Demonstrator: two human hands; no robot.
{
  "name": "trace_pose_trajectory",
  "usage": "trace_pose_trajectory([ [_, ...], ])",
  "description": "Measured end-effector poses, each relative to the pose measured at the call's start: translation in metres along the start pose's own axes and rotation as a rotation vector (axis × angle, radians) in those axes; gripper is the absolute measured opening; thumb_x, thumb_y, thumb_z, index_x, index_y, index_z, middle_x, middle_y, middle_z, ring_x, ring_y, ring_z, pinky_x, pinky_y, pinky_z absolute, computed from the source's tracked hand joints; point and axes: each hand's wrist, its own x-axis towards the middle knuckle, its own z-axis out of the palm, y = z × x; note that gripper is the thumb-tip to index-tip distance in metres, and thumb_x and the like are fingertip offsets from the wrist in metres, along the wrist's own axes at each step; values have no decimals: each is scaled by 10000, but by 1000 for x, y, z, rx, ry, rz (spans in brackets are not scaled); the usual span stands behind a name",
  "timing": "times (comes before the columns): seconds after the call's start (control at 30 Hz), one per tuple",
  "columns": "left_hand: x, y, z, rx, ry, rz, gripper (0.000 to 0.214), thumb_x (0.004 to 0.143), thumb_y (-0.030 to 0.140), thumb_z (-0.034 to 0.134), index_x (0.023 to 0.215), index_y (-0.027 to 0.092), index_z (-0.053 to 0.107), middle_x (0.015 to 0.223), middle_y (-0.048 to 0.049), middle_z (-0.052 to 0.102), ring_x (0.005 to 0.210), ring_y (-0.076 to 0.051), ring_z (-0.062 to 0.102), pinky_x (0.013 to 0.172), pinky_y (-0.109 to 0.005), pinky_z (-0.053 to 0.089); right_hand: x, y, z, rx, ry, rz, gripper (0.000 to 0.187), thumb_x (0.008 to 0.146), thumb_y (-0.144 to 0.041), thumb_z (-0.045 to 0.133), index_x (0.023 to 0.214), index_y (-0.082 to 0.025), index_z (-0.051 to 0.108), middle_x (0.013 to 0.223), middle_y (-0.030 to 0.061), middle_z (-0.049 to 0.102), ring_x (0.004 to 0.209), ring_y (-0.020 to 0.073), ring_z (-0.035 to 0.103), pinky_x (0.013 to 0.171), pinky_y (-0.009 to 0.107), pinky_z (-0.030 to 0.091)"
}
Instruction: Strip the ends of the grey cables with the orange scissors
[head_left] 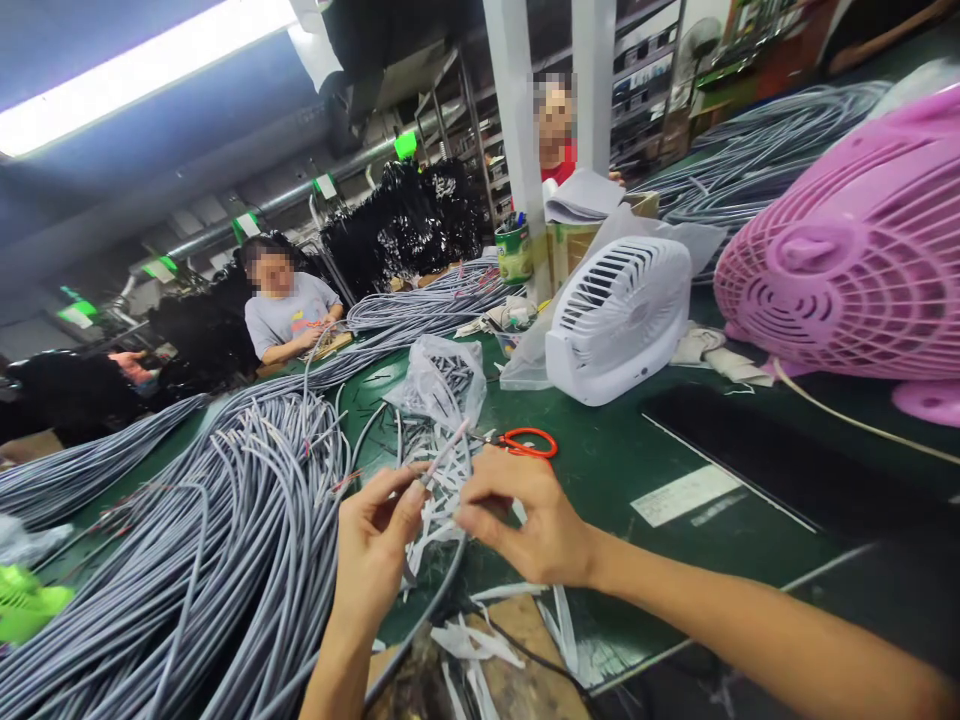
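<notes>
My left hand (375,550) pinches the end of a grey cable (431,600) that runs down toward me; thin wire ends (448,450) stick up from its fingertips. My right hand (525,520) is closed with thumb and fingers pinched next to those wire ends, touching the cable tip. White paper strips (442,500) lie on the green table under both hands. Red-handled scissors (525,442) rest just beyond my right hand.
A large pile of grey cables (225,530) covers the table's left. A clear plastic bag of small parts (442,380) sits ahead. A white fan (619,315) and a pink fan (855,250) stand at right. Two other people sit further back.
</notes>
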Motion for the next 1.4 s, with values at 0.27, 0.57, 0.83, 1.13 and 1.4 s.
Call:
trace_pose_trajectory([
  [0.27,-4,-4,8,-80,-44,-72,314,675,380,687,905,168,718,719,-30,609,523,-69,453,466,-160,373,-4,9,8,-133,161,-120,85,821,-144,569,887,-148,624,643,7,673,480,69,563,507,155,432],
  [0.57,-4,-5,10,-55,0,-21,309,689,385,675,903,163,696,685,-4,558,496,-56,410,437,-152,334,-2,8,5,-51,70,-97,113,820,-127,533,744,-149,614,627,24,688,501,88,601,506,168,431],
  [0.83,-2,-8,7,-128,-5,22,216,711,359,663,784,163,609,677,30,496,470,-32,327,415,-134,267,-7,14,7,-99,-144,-44,158,785,-162,493,706,-146,629,511,8,617,419,96,510,457,208,356],
  [1.13,1,-11,7,213,91,251,156,808,303,544,913,193,580,691,27,507,482,-61,412,435,-161,334,3,0,-13,469,-551,11,309,748,-243,474,450,-179,419,409,-53,333,383,55,291,391,190,250],
  [1.4,0,-13,4,326,85,415,233,797,230,552,1025,199,581,697,29,520,455,-50,433,419,-155,351,9,12,-6,197,83,471,151,756,-208,541,874,-136,599,714,-14,513,407,22,231,384,187,207],
])
